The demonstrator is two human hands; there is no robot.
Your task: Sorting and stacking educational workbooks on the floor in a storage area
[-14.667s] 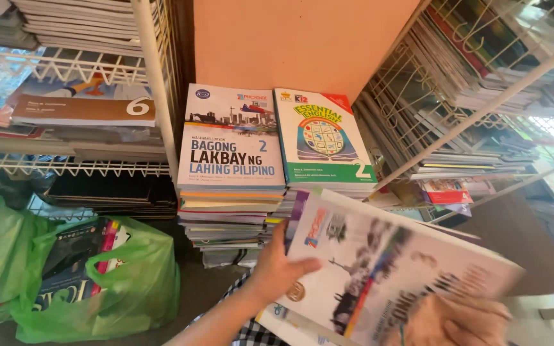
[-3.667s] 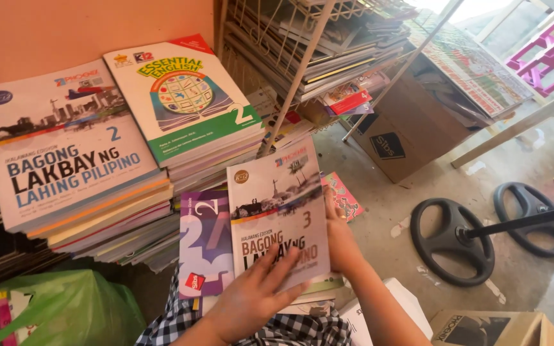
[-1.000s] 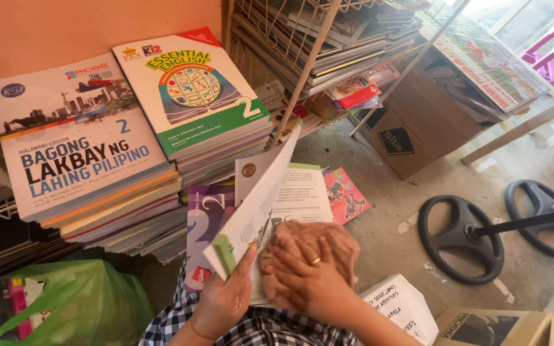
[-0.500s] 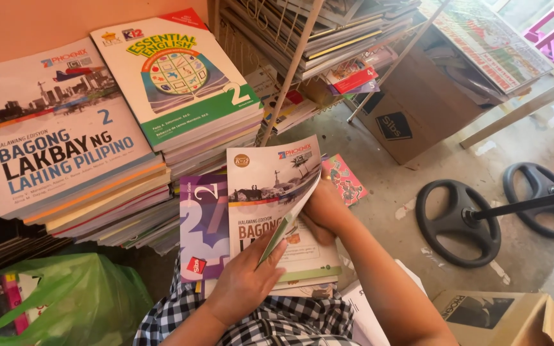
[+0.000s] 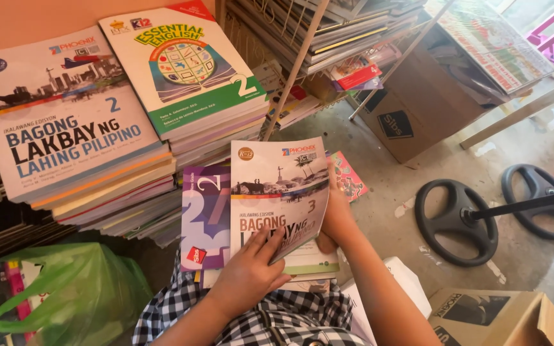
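Grey textbook (image 5: 281, 192): held upright over the lap, in front of a purple book (image 5: 205, 214); lower cover hidden by fingers.
Left hand (image 5: 251, 272): fingers spread flat on the cover's lower front, pressing it.
Right hand (image 5: 336, 214): fingers clamped on the right edge; fingertips hidden behind the book.
Book stacks (image 5: 123, 128): upper left, tops cut off.
Green bag (image 5: 72, 295): lower left, contents unclear.
Steering wheel (image 5: 456, 221): on the floor, right.
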